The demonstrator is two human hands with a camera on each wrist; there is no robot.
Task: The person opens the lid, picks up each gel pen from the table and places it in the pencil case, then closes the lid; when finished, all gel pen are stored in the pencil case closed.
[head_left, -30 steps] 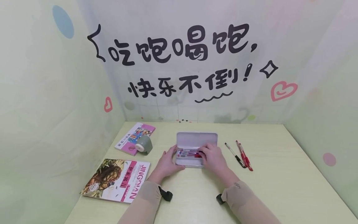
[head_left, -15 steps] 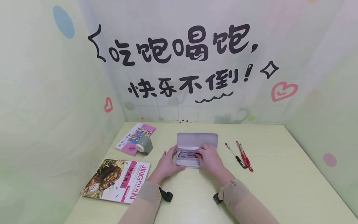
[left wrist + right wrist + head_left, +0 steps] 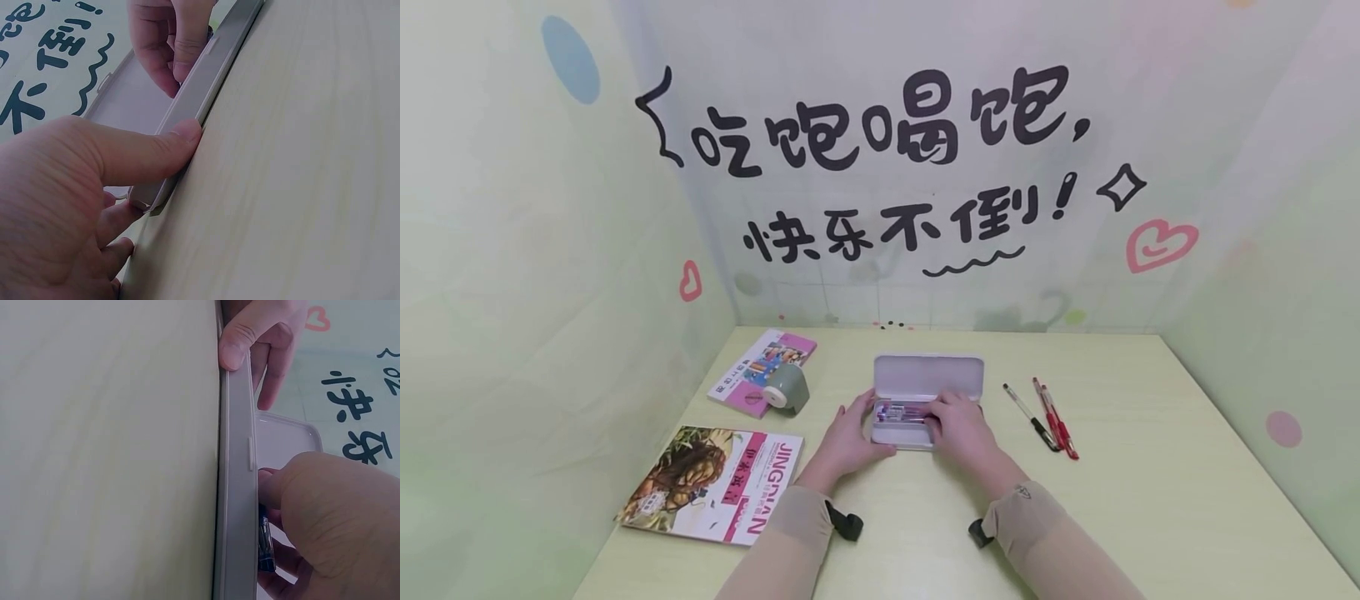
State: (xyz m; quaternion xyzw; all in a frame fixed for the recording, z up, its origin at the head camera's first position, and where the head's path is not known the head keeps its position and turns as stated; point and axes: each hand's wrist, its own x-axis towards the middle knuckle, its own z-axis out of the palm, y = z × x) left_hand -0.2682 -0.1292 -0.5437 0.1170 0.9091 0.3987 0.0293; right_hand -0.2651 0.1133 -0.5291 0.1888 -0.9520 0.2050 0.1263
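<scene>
Reader: What is the right grip (image 3: 964, 427) holding?
Describer: Its fingers bend down into an open pencil case (image 3: 901, 436), touching the pens (image 3: 897, 413) inside; whether they pinch one, I cannot tell. The left grip (image 3: 848, 437) clasps the case's left end, thumb against the front wall.

Reader: How is this handled well?
Describer: In my judgement, by keeping the left thumb firm enough that the case cannot slide, and working the right fingertips gently, so the pens lie flat, lengthwise and clear of the raised lid (image 3: 928, 377).

Reader: And the pose?
Describer: Both forearms reach forward, angling inward. The right grip arches over the case's right half, back of the hand uppermost; the left stands at the other end, thumb stretched along the front.

Reader: What lies around them?
Describer: On the desk (image 3: 1180, 500), right of the case and apart from it, a black pen (image 3: 1032, 418) and two red pens (image 3: 1060, 422). Leftward, a grey-green object (image 3: 792, 387) overlaps a pink booklet (image 3: 748, 364); nearer lies a lion-covered book (image 3: 700, 483).
</scene>
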